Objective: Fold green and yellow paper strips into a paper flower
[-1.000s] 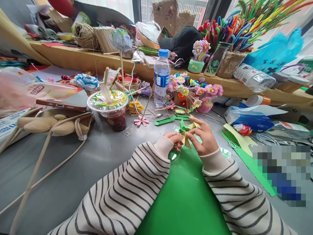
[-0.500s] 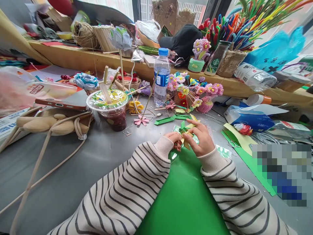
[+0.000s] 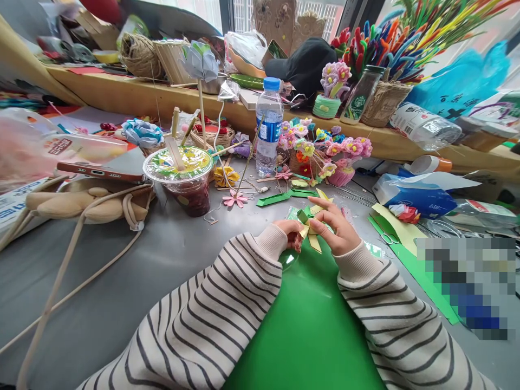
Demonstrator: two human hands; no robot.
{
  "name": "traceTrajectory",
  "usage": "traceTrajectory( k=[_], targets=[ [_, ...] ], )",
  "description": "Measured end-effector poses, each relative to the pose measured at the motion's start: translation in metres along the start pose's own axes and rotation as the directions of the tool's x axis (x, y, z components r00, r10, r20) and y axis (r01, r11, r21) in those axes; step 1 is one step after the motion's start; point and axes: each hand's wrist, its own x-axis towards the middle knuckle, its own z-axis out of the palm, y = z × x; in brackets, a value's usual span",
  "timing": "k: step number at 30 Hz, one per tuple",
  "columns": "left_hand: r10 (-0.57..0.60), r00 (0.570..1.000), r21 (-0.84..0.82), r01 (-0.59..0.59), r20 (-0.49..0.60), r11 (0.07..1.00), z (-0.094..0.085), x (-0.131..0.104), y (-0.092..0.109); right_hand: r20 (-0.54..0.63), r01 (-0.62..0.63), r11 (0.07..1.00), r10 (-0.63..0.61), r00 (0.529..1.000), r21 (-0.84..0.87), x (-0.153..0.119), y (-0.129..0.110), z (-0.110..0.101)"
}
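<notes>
A folded paper piece (image 3: 313, 238) in green and pale yellow, with several pointed strips, is between my two hands above a glossy green surface (image 3: 304, 325). My left hand (image 3: 289, 234) has its fingers curled and pinches the left side of the piece. My right hand (image 3: 335, 226) grips it from the right, thumb and fingers bent over its upper part. Behind them on the grey table lie folded green paper strips (image 3: 277, 199). A pink paper flower (image 3: 234, 199) on a thin stick is farther left.
A lidded cup (image 3: 184, 187) with dark contents and a water bottle (image 3: 268, 132) stand beyond my hands. A phone (image 3: 101, 172) rests on a beige pouch at left. Scissors (image 3: 389, 238) and green paper (image 3: 422, 276) lie at right. Crafts crowd the wooden ledge (image 3: 162, 100).
The paper piece has turned a little between my fingers, and a yellow strip now shows more below my right thumb. My right hand has moved slightly right.
</notes>
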Motion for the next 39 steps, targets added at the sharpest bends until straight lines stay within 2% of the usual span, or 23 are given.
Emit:
traceTrajectory(
  k=[10,13,16,20,28,31,35,39],
  targets=[
    [-0.036,0.999,0.05,0.036,-0.016,0.998,0.002,0.0,0.002,0.072,-0.01,1.0,0.01,0.997,-0.004,0.0,0.001,-0.003],
    [-0.028,0.999,0.076,0.031,-0.044,0.997,0.004,-0.002,0.0,0.027,0.04,0.993,-0.037,0.999,-0.115,0.001,-0.002,-0.003],
    [0.03,0.991,0.056,-0.023,-0.128,0.998,0.007,-0.004,-0.001,-0.017,0.101,0.962,-0.109,0.994,-0.254,0.0,-0.005,-0.001],
    [0.045,0.973,-0.008,-0.049,-0.227,0.999,0.009,-0.004,-0.002,-0.046,0.156,0.916,-0.186,0.981,-0.369,0.0,-0.006,0.002],
    [0.056,0.971,-0.107,-0.083,-0.231,0.991,0.007,-0.005,-0.001,-0.028,0.222,0.842,-0.27,0.963,-0.491,0.0,-0.01,0.004],
    [0.073,0.967,-0.087,-0.097,-0.246,0.991,0.008,-0.006,0.0,-0.032,0.228,0.82,-0.287,0.957,-0.526,-0.001,-0.012,0.004],
    [0.122,0.948,-0.094,-0.156,-0.295,0.983,0.011,-0.007,0.001,-0.059,0.212,0.781,-0.302,0.951,-0.587,-0.002,-0.016,0.001],
    [0.197,0.934,-0.113,-0.239,-0.298,0.964,0.011,-0.008,0.0,-0.111,0.182,0.719,-0.34,0.934,-0.67,-0.003,-0.026,0.001]
  ],
)
